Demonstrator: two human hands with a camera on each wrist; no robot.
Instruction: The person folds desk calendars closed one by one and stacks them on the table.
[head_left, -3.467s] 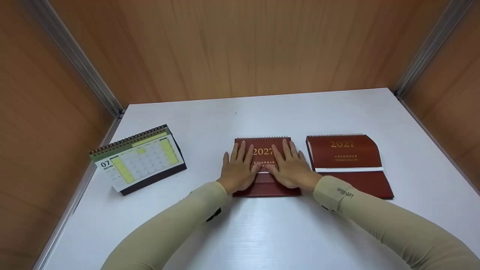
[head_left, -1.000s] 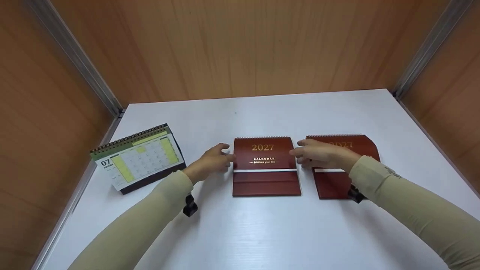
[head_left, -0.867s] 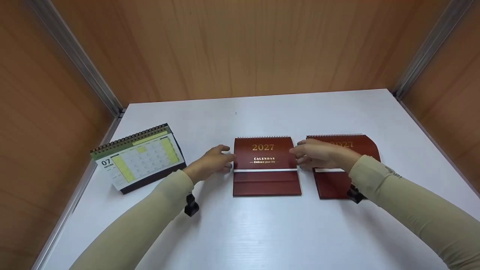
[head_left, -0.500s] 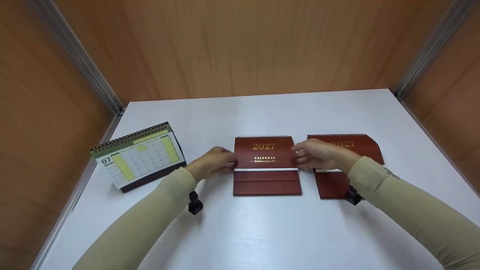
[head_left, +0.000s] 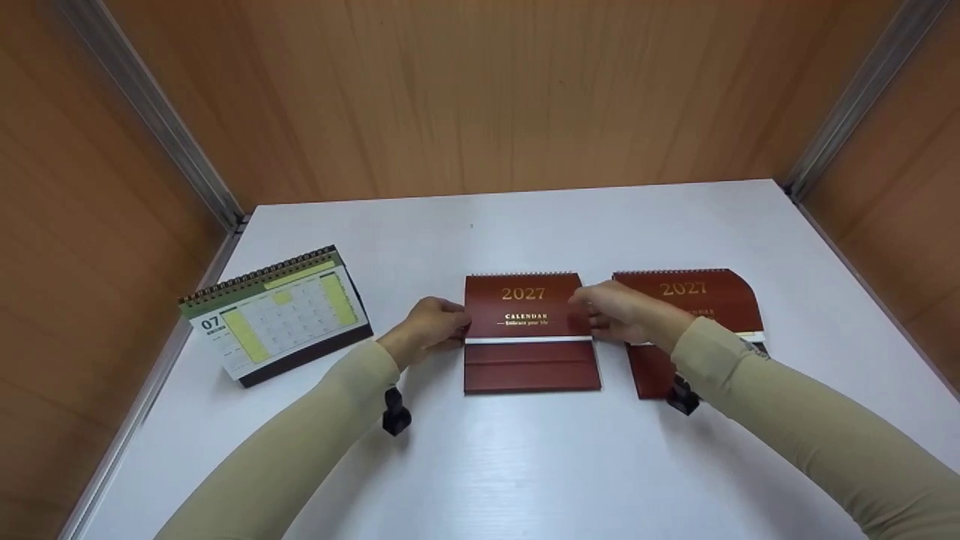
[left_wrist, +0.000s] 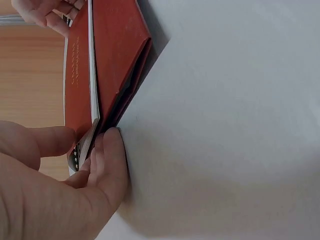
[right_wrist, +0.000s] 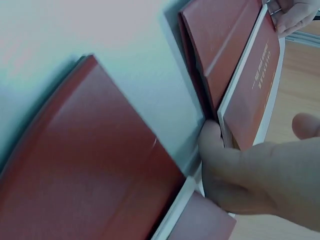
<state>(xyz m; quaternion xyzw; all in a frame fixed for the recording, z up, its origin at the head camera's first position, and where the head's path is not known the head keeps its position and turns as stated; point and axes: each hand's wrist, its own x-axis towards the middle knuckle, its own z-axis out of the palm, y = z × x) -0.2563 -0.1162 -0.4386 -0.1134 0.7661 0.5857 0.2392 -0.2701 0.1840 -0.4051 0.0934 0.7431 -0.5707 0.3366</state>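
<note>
A dark red 2027 desk calendar (head_left: 525,364) lies in the middle of the table, its spiral binding at the far side. My left hand (head_left: 431,326) grips its left edge; in the left wrist view the thumb (left_wrist: 55,141) is at the cover and the other fingers (left_wrist: 111,155) curl against the side of the base and pages. At the opposite edge is my right hand (head_left: 619,307), fingers (right_wrist: 212,142) against the side of the calendar and the thumb (right_wrist: 305,125) raised above the cover. The right forearm partly covers a second red 2027 calendar (head_left: 709,289).
A green and white desk calendar (head_left: 289,319) showing 07 stands tilted at the left of the white table (head_left: 480,465). Wooden panels (head_left: 480,97) wall in the back and both sides. A small black device (head_left: 396,416) hangs at each wrist.
Both hands lay flat on the middle calendar's cover, then moved apart to its two side edges. In the last half second the fingers have closed in on the edges, the right hand shifting slightly left.
</note>
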